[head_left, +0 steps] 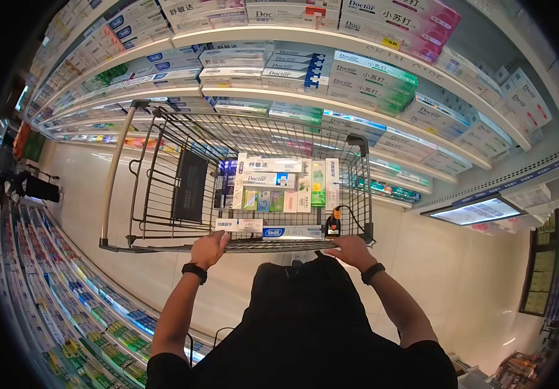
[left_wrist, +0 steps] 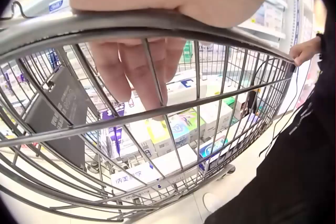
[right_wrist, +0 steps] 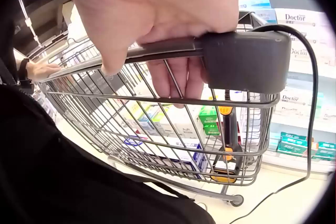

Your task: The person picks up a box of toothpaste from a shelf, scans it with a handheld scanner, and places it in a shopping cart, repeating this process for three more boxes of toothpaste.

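1. From where I stand, the wire shopping cart (head_left: 279,246) is right beside the tall shelving (head_left: 364,47), between it and the person, who holds the cart's long side rather than its push bar (head_left: 114,175).

2. The left hand (head_left: 209,249) is clamped over the rim on the side away from the shelving, palm on top, fingers draped down inside the basket.

3. The right hand (head_left: 352,251) grips the same rim, farther along near the dark corner cap (right_wrist: 247,61), its thumb on the side away from the shelving and its fingers on the side towards it. The two hands are well apart.

4. I'd expect the cart to feel stiff and fairly heavy, yet easy to roll on its wheels (right_wrist: 237,200). The smooth rim could slip a little under a loose palm; the open wires might pinch fingers.

5. This side hold looks good for nudging the cart towards or away from the shelving; for steering along the shelving, the push bar seems the better place.

6. The cartons (head_left: 273,165) in the basket look light and crushable, likely to slide if jolted. The black-and-orange device (head_left: 333,223) looks harder, and its cord (right_wrist: 313,77), looping outside the right hand, could snag.
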A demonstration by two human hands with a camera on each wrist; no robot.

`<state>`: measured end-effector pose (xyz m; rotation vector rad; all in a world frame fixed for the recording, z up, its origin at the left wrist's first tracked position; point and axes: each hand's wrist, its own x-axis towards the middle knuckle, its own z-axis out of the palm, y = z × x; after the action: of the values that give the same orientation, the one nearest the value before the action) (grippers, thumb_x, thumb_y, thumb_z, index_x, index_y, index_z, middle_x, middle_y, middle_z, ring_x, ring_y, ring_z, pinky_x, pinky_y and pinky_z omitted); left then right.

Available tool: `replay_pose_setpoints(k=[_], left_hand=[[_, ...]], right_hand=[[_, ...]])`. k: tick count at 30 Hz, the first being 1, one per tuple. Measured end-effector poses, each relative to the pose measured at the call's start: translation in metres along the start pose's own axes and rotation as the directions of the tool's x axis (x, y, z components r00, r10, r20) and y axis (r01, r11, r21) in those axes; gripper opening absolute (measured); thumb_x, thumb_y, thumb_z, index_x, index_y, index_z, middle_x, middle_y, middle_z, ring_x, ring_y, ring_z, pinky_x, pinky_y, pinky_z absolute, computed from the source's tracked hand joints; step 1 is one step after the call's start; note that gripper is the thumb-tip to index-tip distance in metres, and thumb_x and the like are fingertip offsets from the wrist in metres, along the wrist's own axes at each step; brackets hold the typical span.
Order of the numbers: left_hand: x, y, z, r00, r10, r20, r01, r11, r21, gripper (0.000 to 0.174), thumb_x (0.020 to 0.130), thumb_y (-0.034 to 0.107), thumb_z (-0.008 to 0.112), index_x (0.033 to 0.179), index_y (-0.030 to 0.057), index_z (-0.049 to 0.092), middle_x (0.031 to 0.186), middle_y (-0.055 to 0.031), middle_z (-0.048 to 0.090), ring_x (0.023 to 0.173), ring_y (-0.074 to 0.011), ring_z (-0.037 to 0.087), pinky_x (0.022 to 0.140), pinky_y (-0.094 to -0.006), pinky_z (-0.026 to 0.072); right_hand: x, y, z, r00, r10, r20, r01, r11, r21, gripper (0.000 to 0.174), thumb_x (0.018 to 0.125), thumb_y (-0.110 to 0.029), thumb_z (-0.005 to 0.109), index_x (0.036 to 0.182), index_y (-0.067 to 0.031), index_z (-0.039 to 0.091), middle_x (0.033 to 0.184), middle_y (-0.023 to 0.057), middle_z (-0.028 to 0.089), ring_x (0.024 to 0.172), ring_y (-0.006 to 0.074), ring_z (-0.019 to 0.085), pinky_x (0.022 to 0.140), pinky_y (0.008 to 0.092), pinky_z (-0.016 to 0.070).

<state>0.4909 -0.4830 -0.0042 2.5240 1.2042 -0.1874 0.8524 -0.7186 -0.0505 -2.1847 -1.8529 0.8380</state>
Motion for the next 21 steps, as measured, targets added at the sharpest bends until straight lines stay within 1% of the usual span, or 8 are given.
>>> replay_pose_setpoints(k=[3, 6, 7, 9, 11, 12, 15, 21], left_hand=[[-0.007, 0.008, 0.009, 0.999, -0.022, -0.048, 0.025, 0.998, 0.052, 0.041, 0.096, 0.042, 0.043, 0.106, 0.0082, 0.065, 0.087, -0.0166, 0.069, 0.077, -0.0344, 0.066, 0.067, -0.0454, 0.0514], [-0.011, 0.021, 0.013, 0.994, -0.071, -0.083, 0.078, 0.994, 0.078, 0.042, 0.096, 0.043, 0.043, 0.099, 0.0083, 0.066, 0.082, -0.0148, 0.068, 0.074, -0.0331, 0.065, 0.064, -0.0446, 0.0512], [-0.013, 0.020, 0.017, 0.984, -0.049, -0.173, 0.060, 0.996, 0.062, 0.042, 0.096, 0.043, 0.043, 0.093, 0.0080, 0.066, 0.077, -0.0142, 0.068, 0.071, -0.0331, 0.065, 0.062, -0.0445, 0.0510], [-0.015, 0.018, 0.018, 0.988, -0.065, -0.139, 0.068, 0.998, 0.018, 0.040, 0.095, 0.043, 0.043, 0.095, 0.0092, 0.066, 0.077, -0.0161, 0.067, 0.071, -0.0362, 0.064, 0.063, -0.0481, 0.0483], [-0.018, 0.021, 0.016, 0.993, -0.063, -0.099, 0.067, 0.997, 0.039, 0.041, 0.096, 0.042, 0.043, 0.098, 0.0092, 0.067, 0.077, -0.0158, 0.067, 0.071, -0.0355, 0.064, 0.062, -0.0471, 0.0489], [-0.020, 0.021, 0.023, 0.985, -0.035, -0.166, 0.047, 0.997, 0.064, 0.043, 0.097, 0.043, 0.042, 0.084, 0.0085, 0.065, 0.073, -0.0145, 0.067, 0.067, -0.0331, 0.065, 0.060, -0.0448, 0.0505], [-0.027, 0.030, 0.037, 0.971, -0.002, -0.239, 0.012, 0.999, 0.039, 0.044, 0.097, 0.043, 0.041, 0.084, 0.0082, 0.065, 0.074, -0.0145, 0.067, 0.069, -0.0329, 0.065, 0.061, -0.0445, 0.0509], [-0.047, 0.068, 0.049, 0.987, -0.025, -0.161, 0.030, 0.999, 0.033, 0.042, 0.095, 0.043, 0.044, 0.088, 0.0085, 0.067, 0.076, -0.0148, 0.068, 0.072, -0.0338, 0.065, 0.064, -0.0454, 0.0505]], right_hand=[[-0.006, 0.006, 0.006, 0.995, -0.034, -0.090, 0.037, 0.999, 0.034, 0.052, 0.085, -0.057, 0.055, 0.088, -0.0071, 0.070, 0.077, 0.0128, 0.067, 0.078, 0.0335, 0.063, 0.069, 0.0449, 0.0481], [-0.012, 0.010, 0.003, 0.998, 0.005, -0.062, -0.005, 1.000, 0.002, 0.048, 0.084, -0.055, 0.057, 0.090, -0.0099, 0.072, 0.078, 0.0124, 0.068, 0.080, 0.0324, 0.064, 0.070, 0.0437, 0.0489], [-0.014, 0.006, 0.002, 0.999, 0.018, -0.046, -0.018, 1.000, 0.011, 0.048, 0.084, -0.055, 0.057, 0.091, -0.0103, 0.072, 0.079, 0.0124, 0.068, 0.081, 0.0323, 0.064, 0.071, 0.0434, 0.0490], [-0.016, 0.008, 0.004, 0.999, 0.020, -0.048, -0.020, 1.000, 0.009, 0.047, 0.085, -0.054, 0.058, 0.092, -0.0107, 0.072, 0.080, 0.0125, 0.068, 0.081, 0.0322, 0.064, 0.071, 0.0430, 0.0496], [-0.020, 0.008, 0.006, 0.999, 0.053, -0.001, -0.054, 0.998, -0.019, 0.047, 0.085, -0.054, 0.058, 0.092, -0.0104, 0.072, 0.080, 0.0126, 0.068, 0.080, 0.0323, 0.065, 0.071, 0.0432, 0.0498], [-0.024, 0.005, 0.004, 0.997, 0.076, 0.012, -0.076, 0.996, -0.038, 0.040, 0.086, -0.048, 0.061, 0.092, -0.0105, 0.072, 0.083, 0.0113, 0.069, 0.080, 0.0309, 0.065, 0.071, 0.0406, 0.0496], [-0.037, 0.014, 0.007, 0.998, 0.065, 0.004, -0.065, 0.994, -0.089, 0.038, 0.085, -0.046, 0.062, 0.092, -0.0098, 0.072, 0.081, 0.0119, 0.068, 0.080, 0.0312, 0.065, 0.071, 0.0410, 0.0496], [-0.076, 0.037, 0.011, 0.997, 0.021, -0.073, -0.023, 1.000, -0.021, 0.040, 0.084, -0.044, 0.064, 0.093, -0.0059, 0.071, 0.084, 0.0141, 0.069, 0.080, 0.0319, 0.065, 0.073, 0.0402, 0.0502]])
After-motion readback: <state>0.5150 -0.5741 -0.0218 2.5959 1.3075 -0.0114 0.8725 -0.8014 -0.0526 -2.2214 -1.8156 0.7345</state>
